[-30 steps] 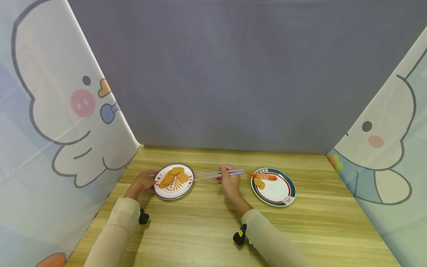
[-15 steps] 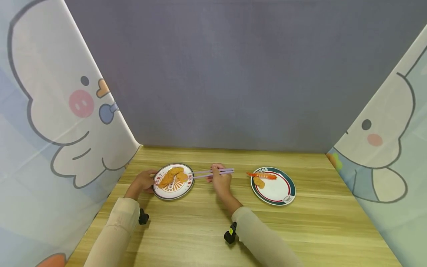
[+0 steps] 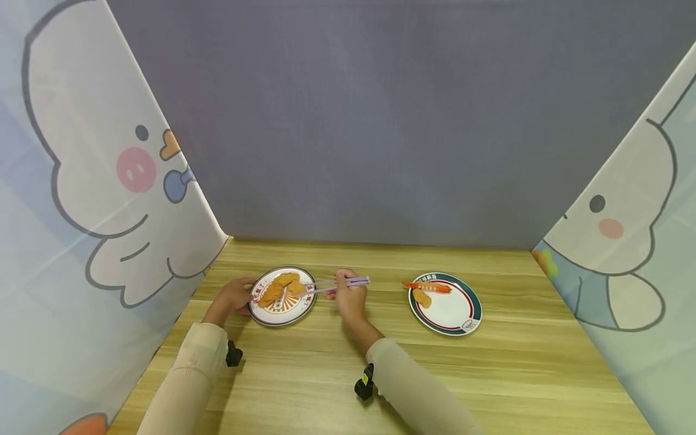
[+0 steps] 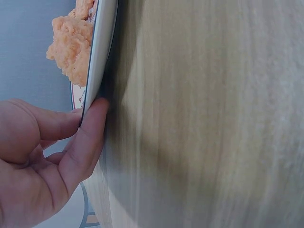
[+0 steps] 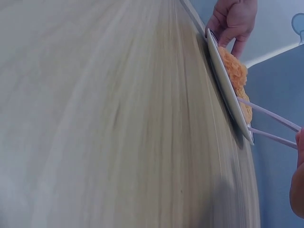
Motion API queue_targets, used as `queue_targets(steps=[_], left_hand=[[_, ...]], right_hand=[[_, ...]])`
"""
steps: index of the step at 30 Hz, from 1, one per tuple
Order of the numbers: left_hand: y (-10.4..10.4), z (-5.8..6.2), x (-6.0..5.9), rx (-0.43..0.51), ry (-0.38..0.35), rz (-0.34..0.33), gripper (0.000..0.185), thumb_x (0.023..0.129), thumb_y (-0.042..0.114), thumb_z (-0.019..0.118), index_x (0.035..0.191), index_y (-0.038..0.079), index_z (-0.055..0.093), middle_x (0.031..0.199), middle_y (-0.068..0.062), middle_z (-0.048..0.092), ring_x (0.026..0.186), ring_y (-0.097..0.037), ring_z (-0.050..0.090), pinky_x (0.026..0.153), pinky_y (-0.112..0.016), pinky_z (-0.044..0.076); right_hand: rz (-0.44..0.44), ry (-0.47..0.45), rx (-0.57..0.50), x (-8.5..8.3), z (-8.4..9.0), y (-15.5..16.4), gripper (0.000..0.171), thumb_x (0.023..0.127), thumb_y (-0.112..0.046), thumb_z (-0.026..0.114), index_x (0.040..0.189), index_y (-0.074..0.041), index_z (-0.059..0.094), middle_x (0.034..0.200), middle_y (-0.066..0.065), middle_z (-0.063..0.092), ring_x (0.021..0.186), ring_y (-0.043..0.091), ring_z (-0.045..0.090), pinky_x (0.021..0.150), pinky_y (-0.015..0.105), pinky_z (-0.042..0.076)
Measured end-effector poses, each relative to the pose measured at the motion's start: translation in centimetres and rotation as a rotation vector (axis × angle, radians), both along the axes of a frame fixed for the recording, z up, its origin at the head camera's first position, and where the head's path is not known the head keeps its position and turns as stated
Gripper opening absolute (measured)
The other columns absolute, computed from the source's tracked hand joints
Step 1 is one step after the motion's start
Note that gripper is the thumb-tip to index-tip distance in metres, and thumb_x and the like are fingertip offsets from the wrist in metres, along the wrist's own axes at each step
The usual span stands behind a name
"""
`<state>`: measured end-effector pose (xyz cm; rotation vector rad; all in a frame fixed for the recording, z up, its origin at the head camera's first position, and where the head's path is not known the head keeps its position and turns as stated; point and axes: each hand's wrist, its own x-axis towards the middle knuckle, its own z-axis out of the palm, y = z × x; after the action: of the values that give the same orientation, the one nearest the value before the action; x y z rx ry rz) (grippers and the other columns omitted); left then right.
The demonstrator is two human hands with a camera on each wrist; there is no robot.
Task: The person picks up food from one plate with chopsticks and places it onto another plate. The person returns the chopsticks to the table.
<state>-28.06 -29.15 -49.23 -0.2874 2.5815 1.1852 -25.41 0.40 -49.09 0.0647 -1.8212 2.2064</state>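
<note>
My right hand [image 3: 349, 297] grasps 2 slim lilac chopsticks [image 3: 333, 285], long axis 9–3 o'clock, tips at 9 over the white plate [image 3: 260, 314] on a breaded orange cutlet [image 3: 283, 286]. Left hand [image 3: 234, 296] pinches that plate's rim at 9. Wood-grain table [image 3: 326, 362]; the green-rimmed plate [image 3: 472, 308] with a glossy shrimp [image 3: 427, 286] sits at 3, well apart.

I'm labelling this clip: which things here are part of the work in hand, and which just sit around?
In use:
- chopsticks, held by the right hand
- fried pieces
- left plate, steadied by the left hand

Just there:
- green-rimmed plate, holding a shrimp and one fried piece
- cartoon screens
</note>
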Motion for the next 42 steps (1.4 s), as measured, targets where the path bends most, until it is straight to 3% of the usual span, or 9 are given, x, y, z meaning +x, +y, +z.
queue_targets(steps=[4,7,14,21,25,37,42], left_hand=[[0.0,-0.1,-0.1,-0.019,0.004,-0.003,0.057,0.097,-0.005,0.049,0.153,-0.002,0.039,0.135,-0.035,0.048,0.075,-0.018,0.066,0.065,-0.035,0.065],[0.0,-0.2,-0.2,-0.018,0.0,-0.001,0.057,0.097,-0.005,0.049,0.153,-0.002,0.039,0.136,-0.034,0.047,0.077,-0.018,0.066,0.066,-0.034,0.065],[-0.1,-0.3,-0.2,0.005,-0.005,-0.008,0.058,0.098,-0.006,0.048,0.155,-0.002,0.036,0.142,-0.036,0.043,0.078,-0.019,0.066,0.067,-0.035,0.065],[0.0,-0.2,-0.2,-0.001,-0.002,-0.013,0.058,0.098,-0.006,0.048,0.155,-0.002,0.036,0.141,-0.037,0.043,0.076,-0.018,0.066,0.066,-0.035,0.065],[0.0,-0.1,-0.2,-0.002,-0.008,-0.01,0.058,0.098,-0.005,0.048,0.155,-0.002,0.035,0.142,-0.037,0.043,0.077,-0.019,0.066,0.066,-0.034,0.065],[0.2,0.1,0.1,0.012,0.004,-0.004,0.059,0.096,-0.006,0.048,0.154,-0.004,0.036,0.136,-0.035,0.048,0.074,-0.017,0.066,0.065,-0.035,0.065],[0.1,0.1,-0.1,0.02,0.003,-0.007,0.061,0.095,-0.01,0.048,0.154,-0.005,0.035,0.13,-0.036,0.051,0.069,-0.015,0.065,0.064,-0.035,0.065]], right_hand=[[0.01,-0.002,0.033,1.5,1.9,-0.3,0.02,0.102,-0.002,0.055,0.1,0.012,0.068,0.075,0.026,0.066,0.057,0.036,0.069,0.06,0.055,0.062],[0.005,0.028,0.051,1.6,1.8,-0.5,0.021,0.102,-0.003,0.056,0.099,0.013,0.069,0.082,0.038,0.066,0.06,0.042,0.07,0.063,0.061,0.06],[-0.03,0.065,0.047,1.5,1.7,-0.8,0.021,0.101,-0.002,0.056,0.098,0.014,0.068,0.077,0.031,0.069,0.068,0.062,0.064,0.061,0.062,0.058],[-0.059,0.072,0.055,1.5,1.6,-0.7,0.021,0.101,-0.001,0.056,0.097,0.015,0.068,0.079,0.032,0.069,0.065,0.06,0.064,0.06,0.065,0.057],[-0.059,0.074,0.047,1.4,1.5,-0.5,0.021,0.101,-0.001,0.056,0.098,0.014,0.069,0.08,0.033,0.07,0.065,0.061,0.064,0.058,0.06,0.059],[-0.071,0.055,0.04,1.2,1.8,0.6,0.02,0.101,-0.003,0.057,0.099,0.013,0.07,0.076,0.021,0.07,0.064,0.054,0.068,0.059,0.054,0.061],[-0.044,0.054,0.017,1.0,1.9,0.9,0.022,0.102,-0.004,0.056,0.1,0.013,0.07,0.072,0.015,0.068,0.065,0.056,0.067,0.062,0.061,0.059]])
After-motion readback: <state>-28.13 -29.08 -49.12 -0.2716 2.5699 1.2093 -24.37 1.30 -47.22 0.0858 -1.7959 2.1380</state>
